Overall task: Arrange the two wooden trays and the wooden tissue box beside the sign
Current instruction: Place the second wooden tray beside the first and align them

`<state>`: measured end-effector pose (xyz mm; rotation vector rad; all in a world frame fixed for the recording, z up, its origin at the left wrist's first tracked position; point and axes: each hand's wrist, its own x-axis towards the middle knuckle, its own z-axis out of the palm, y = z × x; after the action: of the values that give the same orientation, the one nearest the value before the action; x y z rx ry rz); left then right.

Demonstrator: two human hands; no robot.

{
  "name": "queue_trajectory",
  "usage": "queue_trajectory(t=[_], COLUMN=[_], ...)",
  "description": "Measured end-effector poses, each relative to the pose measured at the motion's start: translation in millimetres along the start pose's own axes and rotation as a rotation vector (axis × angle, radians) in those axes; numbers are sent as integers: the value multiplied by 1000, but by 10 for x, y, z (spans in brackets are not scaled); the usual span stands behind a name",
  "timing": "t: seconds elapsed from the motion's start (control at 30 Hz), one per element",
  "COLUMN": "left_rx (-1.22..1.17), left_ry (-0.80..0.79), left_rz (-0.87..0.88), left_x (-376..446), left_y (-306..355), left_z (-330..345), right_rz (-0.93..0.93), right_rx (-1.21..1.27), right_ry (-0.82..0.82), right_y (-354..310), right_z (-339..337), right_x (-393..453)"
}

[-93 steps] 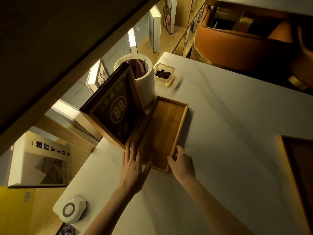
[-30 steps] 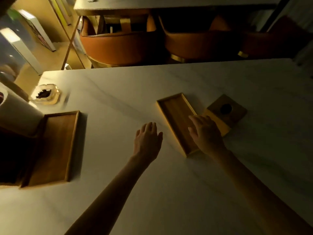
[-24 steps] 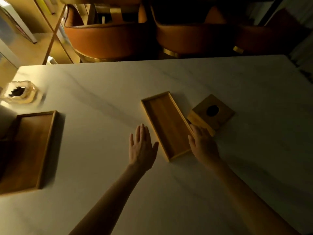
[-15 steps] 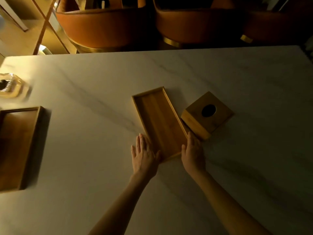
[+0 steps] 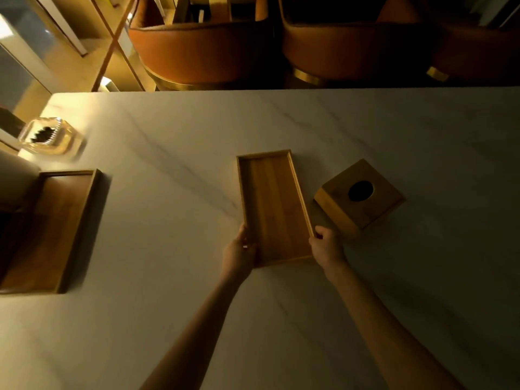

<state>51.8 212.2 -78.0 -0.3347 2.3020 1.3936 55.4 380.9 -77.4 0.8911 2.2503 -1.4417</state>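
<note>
A smaller wooden tray (image 5: 274, 204) lies in the middle of the white marble table (image 5: 168, 277). My left hand (image 5: 239, 253) grips its near left edge and my right hand (image 5: 326, 246) grips its near right corner. The wooden tissue box (image 5: 358, 197), with a round dark hole on top, sits just right of the tray, apart from my right hand. A larger wooden tray (image 5: 55, 229) rests at the table's left edge. The sign is hidden in the dark beyond the left edge of the view.
A glass ashtray (image 5: 49, 136) with dark bits stands at the far left corner. A white cylinder (image 5: 14, 175) touches the larger tray's far left side. Orange chairs (image 5: 202, 49) line the far edge of the table.
My hands came off the larger tray by the sign, the view swung right, and both hands closed on the near end of the smaller tray, which has turned to run straighter away from me.
</note>
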Motion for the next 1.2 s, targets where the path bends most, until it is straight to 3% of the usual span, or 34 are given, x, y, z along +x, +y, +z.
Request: queue_trajectory(t=[0.13,0.23,0.43,0.77,1.2], left_rx=[-487,-624,-613,-578,-534], left_ry=[-176,-235,-254,-203,-86], left_rz=[-135,-162,-88,102,69], left_x=[-50,-70,-190,-319,-519], left_y=[-6,-41,-66,-275,-1011], left_z=[-261,-441,-754,-1752,-2832], right_rz=[92,108,-5,-154,-157], right_rx=[93,161,216,284,254], right_ry=[-152,-277,-352,-303,-291], right_y=[-49,-57,-230,-785,-1084], right_z=[-128,-235,-149,592,1876], right_x=[43,41,-149,-647,-1072])
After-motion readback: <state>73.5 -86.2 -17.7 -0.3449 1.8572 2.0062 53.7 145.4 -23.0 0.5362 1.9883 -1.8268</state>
